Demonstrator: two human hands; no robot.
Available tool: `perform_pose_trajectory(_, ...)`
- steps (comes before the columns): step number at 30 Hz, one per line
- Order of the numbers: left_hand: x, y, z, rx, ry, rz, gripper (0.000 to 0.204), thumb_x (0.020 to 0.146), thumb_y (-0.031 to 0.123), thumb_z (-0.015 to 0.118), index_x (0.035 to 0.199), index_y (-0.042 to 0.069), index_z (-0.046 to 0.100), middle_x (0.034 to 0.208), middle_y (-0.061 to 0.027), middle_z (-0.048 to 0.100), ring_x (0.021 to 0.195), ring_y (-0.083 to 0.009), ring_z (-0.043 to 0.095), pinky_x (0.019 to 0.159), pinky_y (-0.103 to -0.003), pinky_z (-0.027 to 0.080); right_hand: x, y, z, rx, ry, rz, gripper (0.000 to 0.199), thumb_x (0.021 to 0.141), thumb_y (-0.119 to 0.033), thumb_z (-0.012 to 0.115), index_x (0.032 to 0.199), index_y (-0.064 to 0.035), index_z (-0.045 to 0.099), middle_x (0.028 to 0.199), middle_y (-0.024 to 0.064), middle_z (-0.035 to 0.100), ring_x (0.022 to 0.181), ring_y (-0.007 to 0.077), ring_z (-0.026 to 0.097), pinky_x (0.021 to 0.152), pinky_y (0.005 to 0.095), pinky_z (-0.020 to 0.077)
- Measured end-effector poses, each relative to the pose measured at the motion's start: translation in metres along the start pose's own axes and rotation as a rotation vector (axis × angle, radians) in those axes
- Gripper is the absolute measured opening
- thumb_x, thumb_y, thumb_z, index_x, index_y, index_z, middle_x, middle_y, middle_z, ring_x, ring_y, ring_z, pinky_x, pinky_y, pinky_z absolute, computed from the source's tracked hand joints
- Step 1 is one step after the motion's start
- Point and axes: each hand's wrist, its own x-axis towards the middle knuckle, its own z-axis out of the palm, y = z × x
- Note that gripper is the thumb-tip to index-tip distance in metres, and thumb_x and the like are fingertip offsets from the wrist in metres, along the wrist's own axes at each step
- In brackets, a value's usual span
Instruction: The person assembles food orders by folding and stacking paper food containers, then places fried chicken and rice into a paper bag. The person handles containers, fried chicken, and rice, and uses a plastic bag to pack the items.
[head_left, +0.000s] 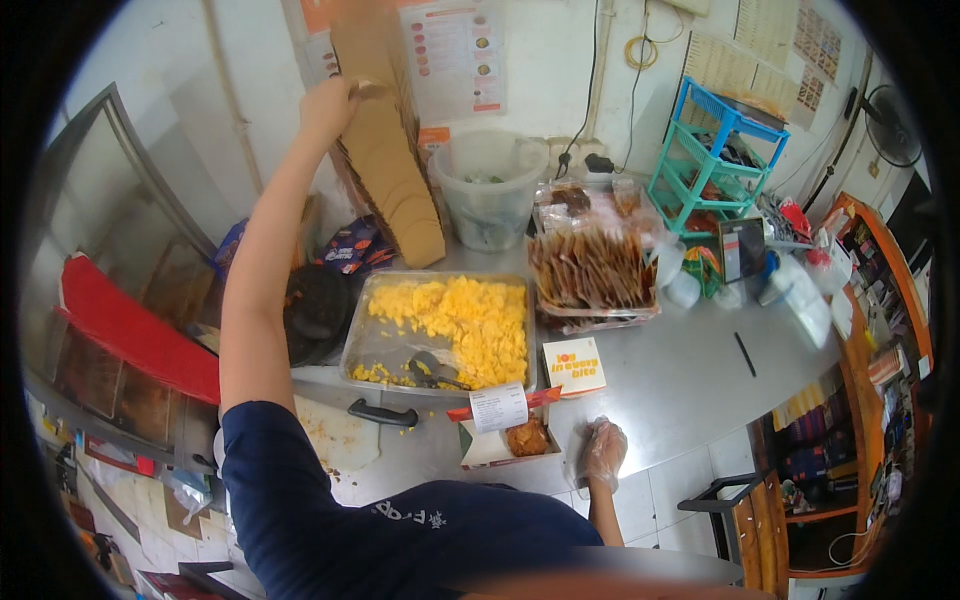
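Note:
My left hand point(330, 108) is raised at the upper left, its fingers pinched on the edge of a cardboard piece in a tall stack of nested brown cardboard boxes point(395, 185) leaning on the wall. A clear plastic glove covers my right hand point(605, 453), which rests on the table's near edge and holds nothing I can see. Left of it sits an open food box point(487, 453) with a browned fried piece point(528, 437) inside and a white paper slip point(499, 408) on its lid. A closed white-and-yellow box point(574, 366) lies just behind.
A metal tray point(348, 365) of scrambled egg point(470, 315) holds a dark spoon point(437, 370). Beside it are a cutting board point(330, 430), a black-handled knife point(383, 412), a tray of packed sauce sachets point(592, 270), a clear bucket point(489, 190) and a tiered rack point(715, 155).

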Motion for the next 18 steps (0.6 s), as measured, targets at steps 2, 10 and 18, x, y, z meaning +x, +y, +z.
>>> perform_pose_trajectory(2,0.001,0.001,-0.004,0.096,-0.003,0.063,0.016,0.084,0.019,0.064,0.098,0.009,0.064,0.089,-0.0121,0.066,0.085,-0.0338,0.064,0.069,-0.044,0.051,-0.001,-0.002,-0.001,0.033,0.014,-0.025,0.038,0.099,-0.027,0.038,0.085,-0.0030,0.064,0.083,0.0192,0.062,0.085,0.0382,0.056,0.080,0.0486,0.0426)
perform_pose_trajectory(10,-0.032,0.039,-0.072,-0.100,0.600,-0.044,0.013,0.087,0.013,0.060,0.099,0.011,0.064,0.094,-0.0083,0.065,0.087,-0.0310,0.061,0.073,-0.041,0.048,-0.002,0.018,0.002,0.043,0.071,-0.059,0.036,0.098,-0.024,0.037,0.086,-0.0039,0.064,0.085,0.0186,0.063,0.087,0.0375,0.057,0.081,0.0471,0.0434)
perform_pose_trajectory(18,-0.278,0.050,-0.191,-0.054,0.586,0.256,0.015,0.076,0.004,0.066,0.086,0.008,0.056,0.086,-0.0090,0.063,0.077,-0.0297,0.057,0.066,-0.041,0.039,0.017,0.055,0.005,0.482,0.664,0.224,0.026,0.089,-0.020,0.053,0.100,0.0026,0.061,0.090,0.0139,0.059,0.080,0.0278,0.058,0.072,0.0357,0.0482)
